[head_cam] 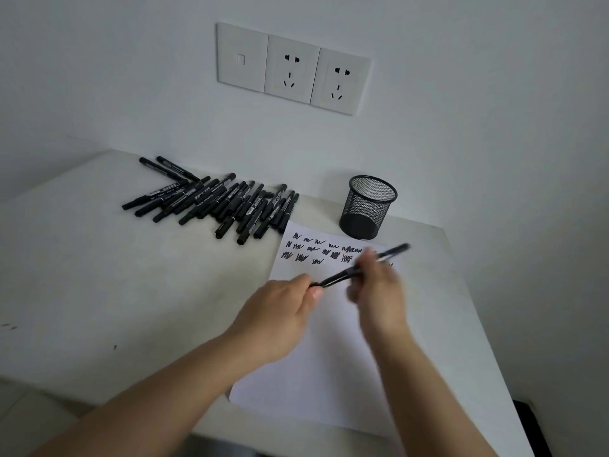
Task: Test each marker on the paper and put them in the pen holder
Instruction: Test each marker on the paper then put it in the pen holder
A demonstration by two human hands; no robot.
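From the head camera I see both hands raised over the paper point(316, 357), sharing one black marker point(359, 267). My left hand point(280, 311) has its fingers point(308, 285) pinched closed on the marker's near end; my right hand point(379, 291) is blurred, its fingers wrapped around the barrel further along, and I cannot tell how tightly. The marker slants up and to the right, its far end point(403, 248) pointing toward the pen holder point(368, 206) — clear of the sheet, as far as I can judge.

The paper lies on the white tabletop point(99, 275), its upper part covered with rows of short black scribbles point(316, 250). The pen holder, a black mesh cup, stands upright just past the paper's far edge, and I see no markers standing up out of it. To its left a heap of black markers point(224, 202) lies on the tabletop, the nearest ones just beside the paper's top left corner. On the wall behind sit three white socket plates point(293, 69).
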